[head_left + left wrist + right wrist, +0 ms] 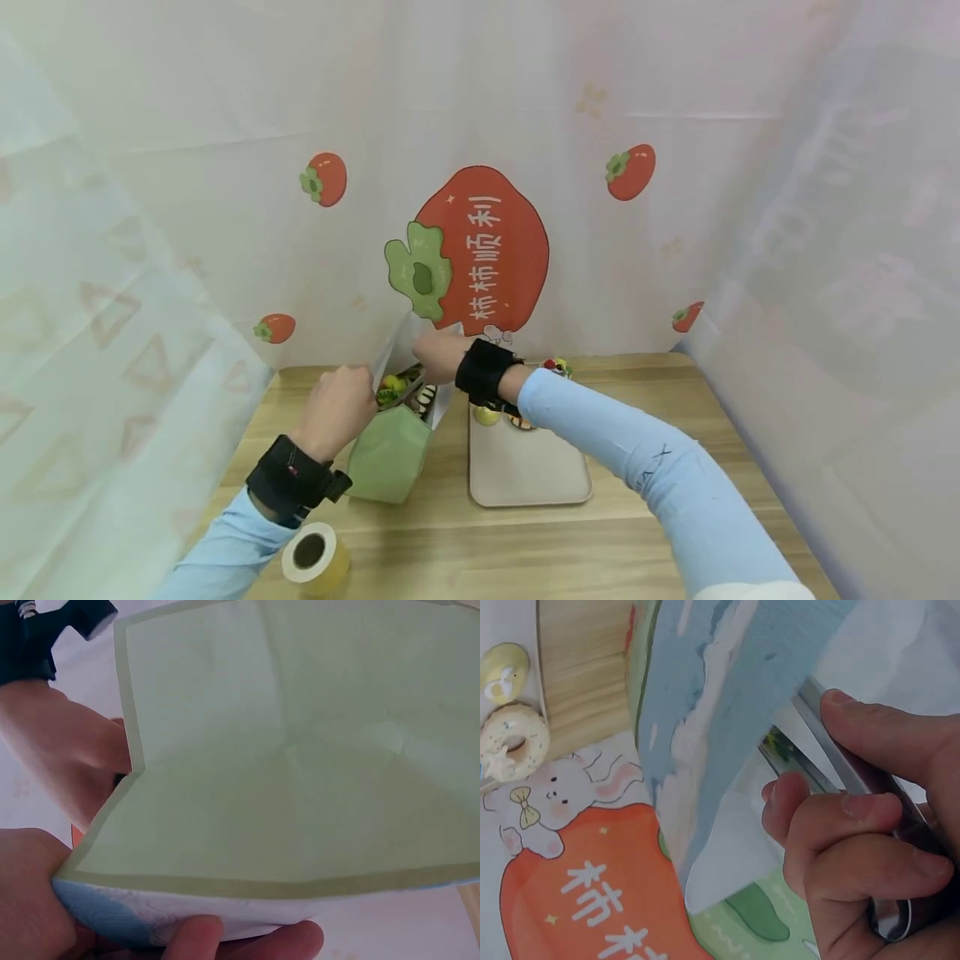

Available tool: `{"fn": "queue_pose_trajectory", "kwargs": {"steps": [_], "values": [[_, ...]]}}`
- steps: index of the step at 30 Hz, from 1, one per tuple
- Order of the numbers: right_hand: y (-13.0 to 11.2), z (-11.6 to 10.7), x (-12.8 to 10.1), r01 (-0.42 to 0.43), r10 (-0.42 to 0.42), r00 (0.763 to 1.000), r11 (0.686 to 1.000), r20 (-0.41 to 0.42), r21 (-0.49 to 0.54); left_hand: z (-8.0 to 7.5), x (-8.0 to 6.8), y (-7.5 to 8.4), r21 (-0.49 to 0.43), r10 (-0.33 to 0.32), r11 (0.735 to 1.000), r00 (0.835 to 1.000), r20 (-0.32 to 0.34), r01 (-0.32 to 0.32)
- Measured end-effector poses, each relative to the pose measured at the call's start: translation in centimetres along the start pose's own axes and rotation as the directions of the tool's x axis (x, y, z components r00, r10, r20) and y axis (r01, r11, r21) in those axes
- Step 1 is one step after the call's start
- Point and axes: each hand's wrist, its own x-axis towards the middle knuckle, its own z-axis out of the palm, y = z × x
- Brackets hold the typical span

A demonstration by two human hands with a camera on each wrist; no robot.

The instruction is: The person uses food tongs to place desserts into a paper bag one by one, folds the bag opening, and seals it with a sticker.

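Access around the open green bag: tight at its mouth, open toward the near edge.

Both hands, the left hand [339, 408] and the right hand [438, 354], grip the mouth of the green bag [390, 454], which is already packed with small items. The beige tray [525, 471] lies just right of the bag, a narrow strip of tabletop [465, 550] between them. A tape roll [315, 560] sits at the near left edge. Curtain [112, 275] closes in the back and both sides. The near centre and right of the tabletop offer passage.
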Motion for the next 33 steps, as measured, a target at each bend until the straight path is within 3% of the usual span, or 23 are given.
{"fn": "queue_pose_trajectory", "kwargs": {"steps": [7, 12, 17, 20, 24, 28, 33], "values": [[-0.5, 1.3, 1.6, -0.031, 0.031, 0.999, 0.999, -0.005, -0.024, 0.1, 0.0, 0.3, 0.024, 0.020, 1.000, 1.000, -0.008, -0.020], [-0.4, 0.9, 1.2, -0.049, 0.049, 0.999, 0.999, 0.008, 0.022, 0.0, 0.1, 0.2, 0.015, -0.010, 1.000, 1.000, 0.007, 0.010], [0.2, -0.7, -0.4, -0.006, 0.007, 1.000, 1.000, -0.023, 0.029, 0.0, 0.1, -0.5, 0.015, -0.017, 1.000, 1.000, -0.005, 0.017], [0.9, -2.4, -2.9, -0.008, 0.011, 0.998, 0.999, -0.067, 0.052, 0.0, 0.3, -0.9, 0.010, -0.022, 1.000, 1.000, -0.011, 0.022], [2.4, -3.4, -7.7, -0.031, 0.060, 0.985, 0.984, -0.163, 0.174, -0.1, 0.5, -1.2, -0.009, -0.037, 0.999, 0.999, -0.002, 0.037], [4.2, -2.4, -13.0, -0.028, 0.132, 0.954, 0.933, -0.268, 0.360, -0.2, 0.4, -1.4, -0.023, -0.031, 0.999, 1.000, 0.005, 0.031], [6.0, -0.5, -18.5, -0.079, 0.267, 0.902, 0.876, -0.341, 0.476, -0.1, 0.2, -1.5, -0.023, -0.030, 0.999, 1.000, 0.007, 0.030]]}}
